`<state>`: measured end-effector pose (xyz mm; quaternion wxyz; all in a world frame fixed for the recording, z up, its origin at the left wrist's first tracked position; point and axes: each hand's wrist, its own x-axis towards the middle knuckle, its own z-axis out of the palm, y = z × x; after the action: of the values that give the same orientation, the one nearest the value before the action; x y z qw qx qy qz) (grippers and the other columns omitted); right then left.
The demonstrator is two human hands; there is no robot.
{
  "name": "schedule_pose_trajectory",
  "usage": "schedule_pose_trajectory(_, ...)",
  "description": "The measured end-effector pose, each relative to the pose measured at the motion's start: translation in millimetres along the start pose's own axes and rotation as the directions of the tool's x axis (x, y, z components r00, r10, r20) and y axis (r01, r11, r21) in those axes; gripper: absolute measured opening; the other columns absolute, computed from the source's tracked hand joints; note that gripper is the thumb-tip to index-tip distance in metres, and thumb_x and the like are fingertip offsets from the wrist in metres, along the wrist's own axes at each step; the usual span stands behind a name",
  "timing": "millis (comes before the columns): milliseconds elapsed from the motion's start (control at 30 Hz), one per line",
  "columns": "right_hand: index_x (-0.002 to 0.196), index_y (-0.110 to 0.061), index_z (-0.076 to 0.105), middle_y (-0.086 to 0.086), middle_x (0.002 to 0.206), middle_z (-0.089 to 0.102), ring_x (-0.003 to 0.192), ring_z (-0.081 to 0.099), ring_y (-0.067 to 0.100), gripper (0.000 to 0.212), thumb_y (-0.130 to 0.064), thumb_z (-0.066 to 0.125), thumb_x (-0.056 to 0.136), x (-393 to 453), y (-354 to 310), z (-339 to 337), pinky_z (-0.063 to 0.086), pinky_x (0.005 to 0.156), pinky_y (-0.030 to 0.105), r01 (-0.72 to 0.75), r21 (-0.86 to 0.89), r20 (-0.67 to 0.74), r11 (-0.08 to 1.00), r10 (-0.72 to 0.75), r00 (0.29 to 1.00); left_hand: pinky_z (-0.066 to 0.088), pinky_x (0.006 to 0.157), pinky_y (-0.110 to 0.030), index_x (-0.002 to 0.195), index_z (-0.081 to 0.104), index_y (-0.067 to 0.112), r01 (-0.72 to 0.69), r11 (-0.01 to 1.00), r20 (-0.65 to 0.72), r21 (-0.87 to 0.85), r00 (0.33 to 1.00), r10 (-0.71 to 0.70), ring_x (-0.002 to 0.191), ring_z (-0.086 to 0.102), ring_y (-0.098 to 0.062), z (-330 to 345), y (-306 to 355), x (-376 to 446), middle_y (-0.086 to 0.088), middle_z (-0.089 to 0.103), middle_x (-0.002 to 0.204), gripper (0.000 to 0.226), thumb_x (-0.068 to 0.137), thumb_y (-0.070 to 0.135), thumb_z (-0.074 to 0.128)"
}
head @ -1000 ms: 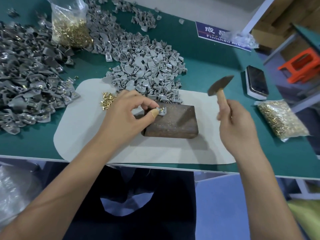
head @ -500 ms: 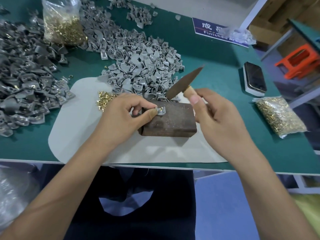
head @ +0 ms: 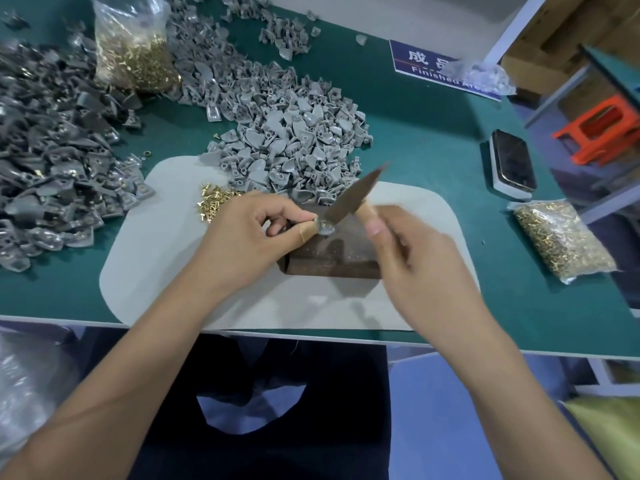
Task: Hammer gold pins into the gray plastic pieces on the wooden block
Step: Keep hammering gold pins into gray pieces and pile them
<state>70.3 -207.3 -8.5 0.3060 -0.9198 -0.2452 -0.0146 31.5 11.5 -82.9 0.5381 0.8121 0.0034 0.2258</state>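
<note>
A dark wooden block [head: 341,255] lies on a pale mat [head: 159,271] at the table's near edge. My left hand [head: 249,244] pinches a small gray plastic piece [head: 325,229] with a gold pin against the block's top left corner. My right hand [head: 412,261] grips the wooden handle of a small hammer [head: 353,199], blurred by motion. The hammer's dark head is down on the piece. Loose gold pins [head: 213,202] lie on the mat just left of my left hand.
A heap of light gray pieces [head: 294,140] sits behind the block, a darker heap [head: 52,168] at the left. Bags of gold pins stand at back left [head: 135,53] and right [head: 561,240]. A phone [head: 512,164] and a blue sign [head: 429,67] lie at the right.
The hammer swung from raised at the right down onto the piece on the block. My left hand kept its pinch on the piece.
</note>
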Motion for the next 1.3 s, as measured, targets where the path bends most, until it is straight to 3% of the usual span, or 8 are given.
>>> schedule_pose_trajectory(233,0.114,-0.045,0.058,-0.021,0.075,0.059,0.073,0.059,0.012,0.026,-0.055,0.036,0.106,-4.6,4.6,-5.5,0.044,0.061,0.022,0.020,0.070,-0.173,0.997,-0.008,0.985,0.033,0.062,-0.007,0.088,0.080,0.030,0.002,1.000,0.002,0.003,1.000,-0.002,0.059,0.047,-0.002,0.1,-0.1,0.7,0.013,0.043,0.054,0.007,0.085,0.036,0.080)
schedule_pose_trajectory(367,0.108,-0.039,0.056,-0.009,0.067,0.057,0.064,0.052,0.017,0.028,-0.056,0.034,0.103,-5.7,2.6,1.1,0.045,0.058,0.040,0.005,-0.085,0.022,0.996,-0.003,1.000,0.033,0.063,-0.009,0.089,0.080,0.030,0.011,1.000,0.000,-0.023,1.000,-0.011,0.060,0.046,-0.002,0.8,1.5,0.1,0.012,0.042,0.054,0.009,0.084,0.037,0.079)
schedule_pose_trajectory(567,0.109,-0.038,0.055,-0.012,0.070,0.056,0.066,0.052,0.016,0.027,-0.053,0.033,0.106,-6.3,-6.7,-1.7,0.042,0.059,0.033,0.047,-0.059,-0.074,0.997,-0.051,0.996,0.033,0.064,-0.008,0.090,0.080,0.033,0.013,1.000,0.006,-0.005,1.000,-0.013,0.061,0.048,-0.002,0.4,0.0,0.1,0.014,0.044,0.054,0.010,0.084,0.041,0.079)
schedule_pose_trajectory(667,0.110,-0.041,0.054,-0.010,0.065,0.055,0.066,0.053,0.022,0.029,-0.058,0.033,0.101,-6.6,-2.8,-3.6,0.045,0.058,0.038,-0.017,-0.161,0.031,0.987,0.023,0.999,0.034,0.067,-0.016,0.089,0.080,0.033,-0.007,1.000,0.003,0.009,1.000,0.007,0.063,0.049,-0.004,1.0,-0.8,-1.2,0.012,0.046,0.055,0.007,0.085,0.039,0.079)
schedule_pose_trajectory(800,0.123,-0.053,0.048,-0.026,0.080,0.061,0.074,0.053,0.008,0.027,-0.057,0.032,0.102,-2.0,11.0,-14.4,0.042,0.063,0.035,-0.168,-0.117,-0.175,0.979,0.146,0.974,0.034,0.071,-0.014,0.090,0.079,0.033,-0.006,1.000,0.018,0.020,1.000,0.006,0.064,0.050,-0.004,0.3,-1.1,-0.7,0.012,0.047,0.056,0.017,0.085,0.049,0.075)
schedule_pose_trajectory(1033,0.148,-0.035,0.048,0.014,0.119,0.059,0.108,0.054,0.040,0.046,-0.018,0.042,0.105,6.7,62.2,-1.8,0.033,0.075,0.040,-0.465,-0.302,-0.223,0.832,0.412,0.883,0.034,0.064,-0.010,0.091,0.078,0.034,0.010,1.000,0.026,0.030,1.000,-0.011,0.062,0.048,-0.002,1.0,0.3,-2.5,0.014,0.043,0.054,0.011,0.086,0.044,0.076)
schedule_pose_trajectory(1167,0.136,-0.027,0.064,0.015,0.126,0.056,0.119,0.040,0.038,0.036,-0.018,0.053,0.102,3.0,55.0,11.8,0.033,0.097,0.046,-0.357,-0.394,-0.306,0.847,0.245,0.920,0.034,0.064,-0.014,0.091,0.074,0.036,-0.011,0.994,0.022,0.108,1.000,0.008,0.072,0.053,-0.004,1.4,2.1,-3.1,0.013,0.050,0.062,0.013,0.087,0.047,0.069)
schedule_pose_trajectory(1300,0.122,-0.021,0.071,0.002,0.116,0.064,0.114,0.043,0.027,0.025,-0.025,0.060,0.100,7.1,16.6,24.6,0.039,0.101,0.037,0.060,-0.170,-0.336,0.984,-0.115,0.935,0.041,0.073,-0.025,0.089,0.070,0.035,-0.016,0.989,-0.062,0.149,0.998,0.025,0.080,0.055,-0.011,0.5,11.8,-7.7,0.013,0.051,0.068,0.001,0.090,0.036,0.070)
